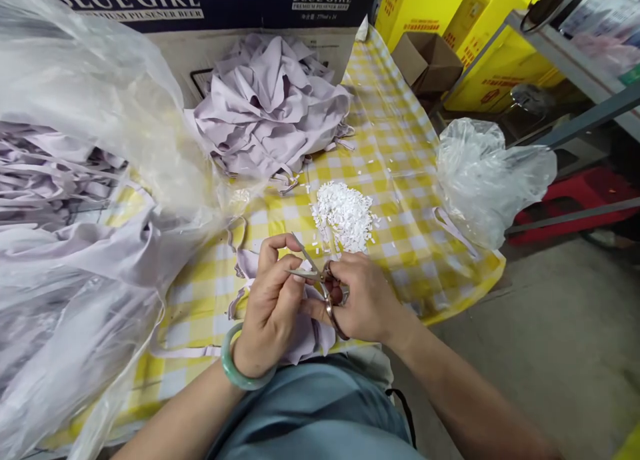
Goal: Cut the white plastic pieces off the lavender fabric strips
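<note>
My right hand (363,300) is closed round the handles of a small pair of scissors (320,283), blades parted and pointing up-left. My left hand (273,300), with a green bangle (240,370) on the wrist, pinches a piece of lilac cloth (305,333) at the blades. The cloth hangs down over my lap. Just beyond my hands lies a heap of small white snippets (345,213) on the yellow-checked tablecloth (400,153).
A crumpled pile of lilac cloth pieces (270,103) sits at the back. A big clear plastic bag (85,200) with more lilac cloth fills the left. A smaller clear bag (485,173) lies at the table's right edge. Cardboard boxes (425,60) stand behind.
</note>
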